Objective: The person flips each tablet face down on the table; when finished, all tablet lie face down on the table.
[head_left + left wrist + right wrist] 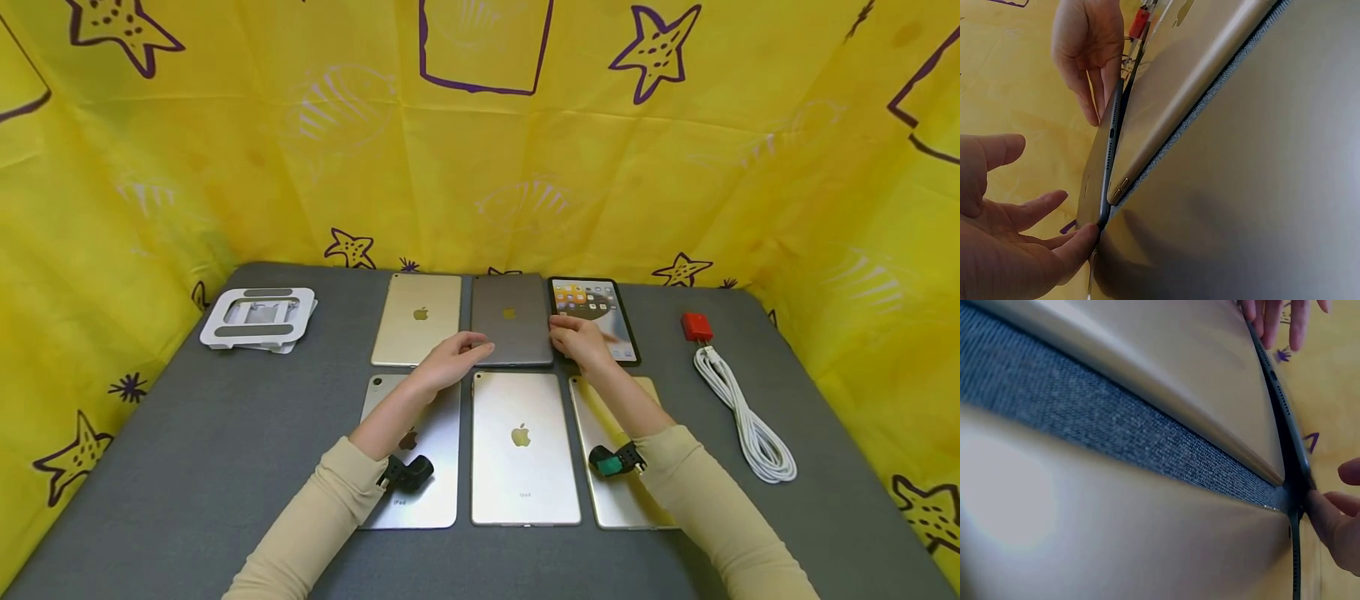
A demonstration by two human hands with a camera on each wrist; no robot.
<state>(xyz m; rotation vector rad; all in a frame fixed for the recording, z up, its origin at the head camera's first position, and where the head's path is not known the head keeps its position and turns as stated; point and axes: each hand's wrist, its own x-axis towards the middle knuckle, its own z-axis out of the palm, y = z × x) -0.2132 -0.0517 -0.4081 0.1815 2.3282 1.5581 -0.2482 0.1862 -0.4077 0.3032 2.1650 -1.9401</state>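
Note:
A dark grey tablet (512, 312) lies back side up in the middle of the back row, an apple mark on it. My left hand (453, 360) is at its near left corner; in the left wrist view a fingertip touches that corner, the thumb apart. On the opposite side my right hand (579, 340) touches the grey tablet's right edge, partly over a black-rimmed tablet (611, 312) whose screen is lit. Neither hand curls round anything. A gold tablet (417, 312) lies left of the grey one. Nearer me is a silver tablet (523, 467).
Beneath my forearms lie another silver tablet (431, 500) and a second gold tablet (622, 500). A white folding stand (258, 340) is at the left. To the right lie a red plug adapter (696, 326) and a coiled white cable (750, 425). Yellow cloth (465, 167) surrounds the grey table.

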